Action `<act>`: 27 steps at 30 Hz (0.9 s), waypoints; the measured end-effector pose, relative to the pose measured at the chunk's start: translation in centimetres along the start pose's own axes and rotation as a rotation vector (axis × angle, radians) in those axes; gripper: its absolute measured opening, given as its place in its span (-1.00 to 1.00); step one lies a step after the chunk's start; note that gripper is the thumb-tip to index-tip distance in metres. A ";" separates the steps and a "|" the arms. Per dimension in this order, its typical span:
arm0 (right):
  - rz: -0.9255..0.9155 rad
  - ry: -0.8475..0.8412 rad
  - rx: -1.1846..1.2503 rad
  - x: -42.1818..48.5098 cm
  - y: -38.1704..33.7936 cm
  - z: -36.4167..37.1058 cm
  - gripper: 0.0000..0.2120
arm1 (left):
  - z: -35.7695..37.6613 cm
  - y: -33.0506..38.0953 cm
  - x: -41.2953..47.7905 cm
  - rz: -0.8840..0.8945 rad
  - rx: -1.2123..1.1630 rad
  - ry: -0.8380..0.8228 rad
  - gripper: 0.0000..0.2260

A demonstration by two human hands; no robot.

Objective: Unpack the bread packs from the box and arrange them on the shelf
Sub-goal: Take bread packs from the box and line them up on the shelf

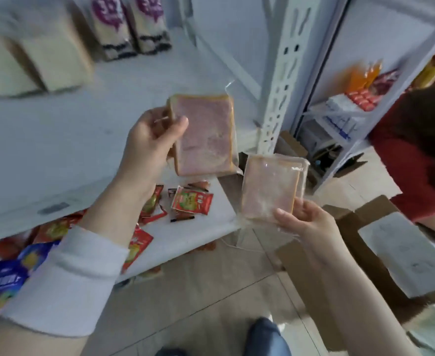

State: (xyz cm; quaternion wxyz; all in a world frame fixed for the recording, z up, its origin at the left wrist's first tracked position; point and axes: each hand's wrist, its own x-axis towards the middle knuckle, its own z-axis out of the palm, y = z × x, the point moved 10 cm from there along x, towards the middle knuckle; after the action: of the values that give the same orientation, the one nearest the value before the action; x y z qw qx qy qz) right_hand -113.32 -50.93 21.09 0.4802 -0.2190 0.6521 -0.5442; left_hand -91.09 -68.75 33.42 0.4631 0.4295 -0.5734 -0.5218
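Left hand (149,140) raised in front of the shelf (82,129), thumb curled across the face of the upper pack (206,134), fingers hidden behind it; firm pinch on its left edge. Pack is clear-wrapped, a pinkish slice with a brown crust, held upright in the air above the shelf's right front part, touching nothing else. Right hand (306,224) lower and to the right, thumb pressed on the bottom edge of the lower pack (270,186), fingers curled under it. This pack is the same kind, tilted slightly, held off the shelf's right front corner, above the floor and between the shelf and the box (360,253). The two packs are near each other but apart. Box stands on the floor at right, flaps open, something pale inside, too blurred to tell. On the shelf at back left: pale loaves (31,60) and two bags (131,24) with purple labels, upright side by side. Lower board holds scattered red sachets (192,202) and blue packets (3,278). Another person in red (416,155) at the right edge.
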 end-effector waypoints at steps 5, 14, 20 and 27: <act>-0.126 -0.202 -0.049 -2.8 -4.5 17.6 -0.75 | -20.2 5.3 -0.9 0.093 0.023 0.186 -0.91; -0.260 -0.383 -0.172 -2.9 -6.3 46.3 -0.76 | -49.2 1.9 -1.7 0.013 0.057 0.507 -0.91; -0.405 -0.319 -0.230 3.0 -8.4 60.4 -0.73 | -58.2 -0.8 6.8 0.012 0.105 0.599 -0.77; -0.467 -0.211 -0.263 11.8 -10.2 70.3 -0.70 | -63.6 -4.4 18.6 0.002 0.121 0.681 -0.72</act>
State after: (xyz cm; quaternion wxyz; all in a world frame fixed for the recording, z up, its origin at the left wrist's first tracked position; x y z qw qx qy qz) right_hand -60.23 -98.76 29.69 0.3747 -0.4791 0.5952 -0.5251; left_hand -32.48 -100.08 32.26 0.6021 0.6051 -0.4162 -0.3133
